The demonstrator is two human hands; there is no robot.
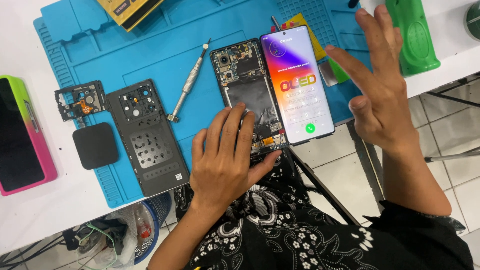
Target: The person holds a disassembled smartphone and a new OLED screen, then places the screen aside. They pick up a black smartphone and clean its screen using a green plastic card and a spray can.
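An opened phone body (245, 75) with bare circuit boards lies on the blue work mat (150, 55), and a lit colourful screen panel (297, 85) lies against its right side. My left hand (227, 155) rests palm down on the lower end of the opened body, fingers spread, holding nothing. Raised above the table's right edge, my right hand (382, 80) hovers just right of the lit screen with open fingers.
A silver screwdriver (189, 85) lies left of the phone. Further left are the dark back cover (147, 135), a small inner frame part (80, 100) and a black square pad (95, 145). A pink and green box (22, 135) sits far left, a green tool (412, 35) top right.
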